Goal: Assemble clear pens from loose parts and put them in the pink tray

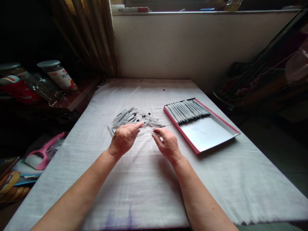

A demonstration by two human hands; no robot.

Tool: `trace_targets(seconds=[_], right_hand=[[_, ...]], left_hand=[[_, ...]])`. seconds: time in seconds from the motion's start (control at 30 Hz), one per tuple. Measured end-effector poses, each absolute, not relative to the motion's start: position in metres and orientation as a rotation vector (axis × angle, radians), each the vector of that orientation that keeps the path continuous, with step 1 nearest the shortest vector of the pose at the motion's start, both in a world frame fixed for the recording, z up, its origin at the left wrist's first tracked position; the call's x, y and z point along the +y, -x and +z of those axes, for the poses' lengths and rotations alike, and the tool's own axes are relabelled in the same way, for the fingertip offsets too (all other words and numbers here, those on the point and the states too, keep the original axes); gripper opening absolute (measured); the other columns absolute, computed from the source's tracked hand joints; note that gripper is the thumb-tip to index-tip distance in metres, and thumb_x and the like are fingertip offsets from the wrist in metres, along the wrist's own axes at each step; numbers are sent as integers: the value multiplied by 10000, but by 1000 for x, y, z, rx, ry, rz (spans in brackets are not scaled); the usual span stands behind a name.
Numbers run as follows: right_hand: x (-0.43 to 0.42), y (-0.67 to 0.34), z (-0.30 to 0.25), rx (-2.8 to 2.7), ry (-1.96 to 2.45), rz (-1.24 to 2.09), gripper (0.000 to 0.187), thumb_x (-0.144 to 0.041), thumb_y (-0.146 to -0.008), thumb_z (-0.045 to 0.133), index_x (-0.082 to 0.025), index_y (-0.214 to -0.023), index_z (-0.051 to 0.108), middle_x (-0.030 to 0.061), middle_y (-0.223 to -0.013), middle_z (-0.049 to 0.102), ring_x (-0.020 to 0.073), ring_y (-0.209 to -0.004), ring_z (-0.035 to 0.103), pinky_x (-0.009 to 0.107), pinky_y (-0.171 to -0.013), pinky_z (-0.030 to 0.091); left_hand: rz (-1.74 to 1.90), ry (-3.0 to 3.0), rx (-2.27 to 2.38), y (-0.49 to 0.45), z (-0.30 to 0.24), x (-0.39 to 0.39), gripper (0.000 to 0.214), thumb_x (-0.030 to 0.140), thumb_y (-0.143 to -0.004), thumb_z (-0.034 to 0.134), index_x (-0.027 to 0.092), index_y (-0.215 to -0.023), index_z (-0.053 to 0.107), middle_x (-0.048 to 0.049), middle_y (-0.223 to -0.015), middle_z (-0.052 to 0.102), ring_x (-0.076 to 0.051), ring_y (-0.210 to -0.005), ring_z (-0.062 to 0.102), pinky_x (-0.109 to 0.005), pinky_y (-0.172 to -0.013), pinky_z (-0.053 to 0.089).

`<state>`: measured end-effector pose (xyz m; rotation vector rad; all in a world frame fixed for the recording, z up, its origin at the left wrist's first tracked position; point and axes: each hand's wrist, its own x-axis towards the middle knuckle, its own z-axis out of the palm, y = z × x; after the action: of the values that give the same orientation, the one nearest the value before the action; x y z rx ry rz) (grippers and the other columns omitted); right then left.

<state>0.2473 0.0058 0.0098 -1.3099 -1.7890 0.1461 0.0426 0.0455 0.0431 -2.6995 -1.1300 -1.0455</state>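
A loose heap of clear pen barrels and small black parts lies on the white cloth-covered table. My left hand hovers at the heap's near edge with its fingers stretched toward the pieces, holding nothing that I can see. My right hand is beside it, fingers pinched round a clear pen barrel that points left. To the right lies a shallow red-rimmed tray with a neat row of assembled pens in its far end.
A shelf at the left holds jars with lids. A pink object lies below the table's left edge. A curtain hangs at the back left. Cluttered items and rods stand at the right.
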Motion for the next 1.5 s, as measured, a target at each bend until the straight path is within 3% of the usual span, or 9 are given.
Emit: trace_targets(seconds=[0.2, 0.33, 0.57, 0.73, 0.9, 1.0, 1.27, 1.37, 1.5], right_hand=[[5, -251, 12, -1725, 1301, 159, 181, -306, -914, 527, -205, -966, 667, 66, -914, 717, 193, -828, 668, 291, -755, 500], [4, -251, 12, -1728, 1332, 195, 220, -319, -926, 506, -227, -1012, 686, 56, -932, 722, 171, -816, 677, 253, -745, 508], [2, -250, 16, -1703, 1359, 214, 223, -265, -882, 516, -200, -1006, 690, 66, -898, 723, 168, -745, 676, 256, -709, 527], [2, -248, 18, -1655, 1391, 289, 177, -272, -860, 537, -210, -958, 672, 56, -888, 725, 160, -728, 681, 252, -701, 542], [0, -246, 17, -1753, 1354, 264, 216, -283, -916, 496, -228, -1010, 682, 65, -969, 732, 174, -849, 684, 264, -776, 525], [-1, -243, 17, -1781, 1357, 291, 217, -283, -907, 513, -220, -1041, 672, 65, -984, 731, 155, -753, 676, 251, -717, 516], [-4, -239, 17, -1817, 1433, 313, 121, -291, -860, 544, -205, -897, 621, 20, -726, 702, 125, -535, 602, 224, -558, 448], [-5, -237, 16, -1879, 1353, 298, 125, -273, -885, 534, -203, -911, 634, 36, -792, 722, 132, -595, 639, 227, -592, 467], [-4, -235, 13, -1916, 1316, 285, 139, -253, -898, 533, -208, -950, 654, 56, -873, 741, 159, -742, 690, 244, -688, 505]], left_hand=[[-595, 2617, -1413, -24, 32, 62, 183, 278, -886, 549, 250, -923, 726, -61, -953, 723, -240, -895, 617, -363, -769, 459], [-287, 2682, -1446, -29, 29, 68, 177, 286, -849, 581, 270, -934, 735, -54, -937, 700, -253, -917, 586, -372, -779, 422], [-261, 2717, -1386, -39, 30, 77, 146, 238, -809, 582, 246, -816, 728, -70, -868, 706, -248, -852, 611, -361, -743, 425], [-814, 2806, -1609, -42, 38, 64, 132, 257, -829, 574, 222, -881, 690, -63, -896, 718, -217, -826, 634, -340, -758, 454], [-2030, 2767, -2291, -58, 34, 34, 261, 408, -760, 682, 182, -881, 631, -56, -854, 726, -150, -689, 639, -222, -541, 440], [-2563, 2476, -2647, -68, 24, 21, 373, 417, -653, 784, 181, -897, 630, -51, -881, 740, -133, -676, 656, -186, -504, 427], [-3011, 2068, -2805, -72, 12, 15, 379, 414, -579, 848, 181, -841, 703, -29, -846, 739, -134, -734, 680, -236, -692, 541], [-3133, 1964, -2749, -73, 11, 16, 355, 397, -556, 866, 187, -800, 717, -11, -853, 732, -111, -745, 667, -235, -772, 541], [-3100, 1937, -2802, -73, 8, 17, 351, 371, -559, 869, 190, -826, 731, -4, -823, 725, -100, -694, 651, -223, -732, 539]])
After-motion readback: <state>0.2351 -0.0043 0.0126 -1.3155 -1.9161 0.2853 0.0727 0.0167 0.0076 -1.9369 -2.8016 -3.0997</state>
